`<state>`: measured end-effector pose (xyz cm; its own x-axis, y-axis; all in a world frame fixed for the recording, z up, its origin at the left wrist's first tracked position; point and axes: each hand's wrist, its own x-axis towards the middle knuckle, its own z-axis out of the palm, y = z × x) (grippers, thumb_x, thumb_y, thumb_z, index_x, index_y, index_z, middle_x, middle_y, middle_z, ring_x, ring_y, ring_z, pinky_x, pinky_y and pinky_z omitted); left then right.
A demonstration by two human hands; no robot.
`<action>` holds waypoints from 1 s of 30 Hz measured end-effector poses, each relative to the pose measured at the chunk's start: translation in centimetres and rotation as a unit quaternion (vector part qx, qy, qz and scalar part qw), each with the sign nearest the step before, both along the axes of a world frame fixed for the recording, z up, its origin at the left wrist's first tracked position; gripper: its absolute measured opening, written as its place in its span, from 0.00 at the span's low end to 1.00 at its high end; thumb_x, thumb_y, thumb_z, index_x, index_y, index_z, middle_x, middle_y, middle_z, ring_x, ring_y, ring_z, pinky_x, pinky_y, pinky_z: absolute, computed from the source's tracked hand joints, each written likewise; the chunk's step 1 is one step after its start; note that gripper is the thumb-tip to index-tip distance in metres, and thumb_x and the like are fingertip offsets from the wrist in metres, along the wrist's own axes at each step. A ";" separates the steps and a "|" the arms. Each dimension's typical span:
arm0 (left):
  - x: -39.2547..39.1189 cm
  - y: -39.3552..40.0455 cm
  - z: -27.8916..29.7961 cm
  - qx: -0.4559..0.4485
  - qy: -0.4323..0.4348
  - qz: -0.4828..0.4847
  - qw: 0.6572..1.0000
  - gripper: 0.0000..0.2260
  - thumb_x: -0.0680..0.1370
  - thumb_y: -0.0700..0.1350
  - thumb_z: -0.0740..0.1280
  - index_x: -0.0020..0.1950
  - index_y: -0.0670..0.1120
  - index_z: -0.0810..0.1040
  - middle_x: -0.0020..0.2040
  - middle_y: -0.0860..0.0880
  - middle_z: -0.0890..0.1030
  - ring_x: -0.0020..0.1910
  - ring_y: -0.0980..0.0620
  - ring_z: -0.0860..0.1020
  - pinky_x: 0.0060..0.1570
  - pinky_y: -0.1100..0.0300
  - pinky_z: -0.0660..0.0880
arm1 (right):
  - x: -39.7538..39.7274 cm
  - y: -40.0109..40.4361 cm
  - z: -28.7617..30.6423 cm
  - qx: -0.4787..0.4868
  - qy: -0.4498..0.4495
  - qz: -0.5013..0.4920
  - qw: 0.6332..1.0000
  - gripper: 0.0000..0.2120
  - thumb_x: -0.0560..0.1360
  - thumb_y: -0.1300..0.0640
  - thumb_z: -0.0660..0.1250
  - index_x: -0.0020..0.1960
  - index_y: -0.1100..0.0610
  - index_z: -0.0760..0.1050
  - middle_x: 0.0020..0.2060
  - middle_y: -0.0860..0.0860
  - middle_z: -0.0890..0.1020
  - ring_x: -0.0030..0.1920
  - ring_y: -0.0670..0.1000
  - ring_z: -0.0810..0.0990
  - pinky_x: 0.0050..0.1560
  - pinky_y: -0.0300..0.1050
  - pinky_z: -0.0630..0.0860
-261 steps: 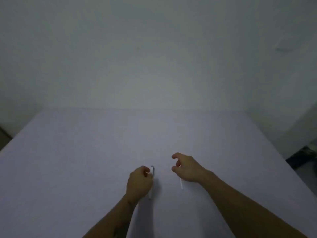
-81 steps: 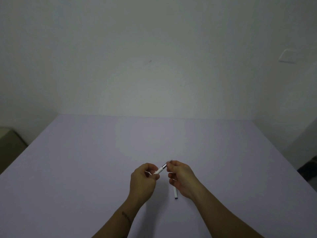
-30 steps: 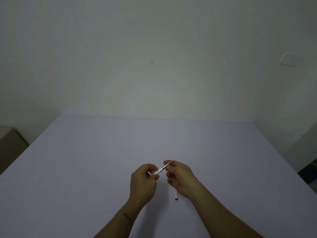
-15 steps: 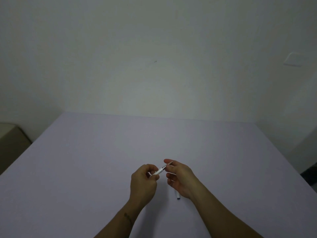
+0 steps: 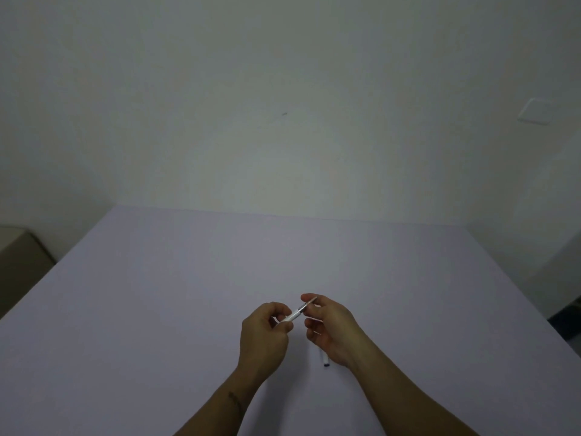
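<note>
A thin white pen part with a silver tip (image 5: 297, 313) is raised a little above the pale table (image 5: 157, 309). My left hand (image 5: 263, 336) grips its white lower end. My right hand (image 5: 331, 327) pinches the silver tip end between thumb and forefinger. A second white tube (image 5: 325, 360), with a dark end, lies on the table below my right hand, which hides most of it.
A plain white wall (image 5: 283, 121) rises behind the table's far edge. A beige box or cabinet (image 5: 19, 256) stands off the table's left side. Dark things on the floor (image 5: 569, 316) show past the right edge.
Both hands, which first lay on the table by the two white parts, have lifted one part between them. Over the last second they have hardly moved.
</note>
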<state>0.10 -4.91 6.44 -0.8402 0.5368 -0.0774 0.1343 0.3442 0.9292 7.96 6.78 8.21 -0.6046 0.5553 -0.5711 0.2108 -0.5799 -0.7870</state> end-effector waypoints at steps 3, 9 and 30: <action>0.0 -0.1 -0.1 0.002 -0.002 -0.002 1.000 0.09 0.74 0.33 0.70 0.44 0.48 0.82 0.39 0.53 0.80 0.35 0.57 0.76 0.35 0.66 0.72 | 0.0 -0.3 0.1 0.019 -0.022 0.012 0.999 0.05 0.78 0.60 0.66 0.50 0.59 0.81 0.41 0.56 0.79 0.40 0.53 0.76 0.37 0.45 0.75; 0.1 -0.2 -0.4 -0.002 -0.010 -0.001 1.000 0.10 0.74 0.34 0.70 0.43 0.50 0.81 0.39 0.51 0.80 0.35 0.56 0.76 0.35 0.65 0.74 | 0.3 0.0 0.0 0.029 -0.014 0.015 0.999 0.11 0.78 0.65 0.63 0.55 0.58 0.82 0.41 0.55 0.79 0.39 0.52 0.76 0.39 0.44 0.76; 0.1 -0.4 0.0 -0.007 0.000 -0.008 1.000 0.09 0.74 0.34 0.70 0.44 0.49 0.82 0.40 0.52 0.80 0.35 0.55 0.76 0.36 0.63 0.75 | 0.5 -0.6 0.2 0.051 -0.041 0.011 0.998 0.08 0.79 0.60 0.64 0.52 0.60 0.82 0.39 0.55 0.78 0.38 0.52 0.75 0.37 0.43 0.76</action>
<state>0.21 -5.33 6.39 -0.8320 0.5483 -0.0850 0.1400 0.3558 0.9240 8.50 6.20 8.37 -0.5712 0.6002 -0.5599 0.2887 -0.4916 -0.8215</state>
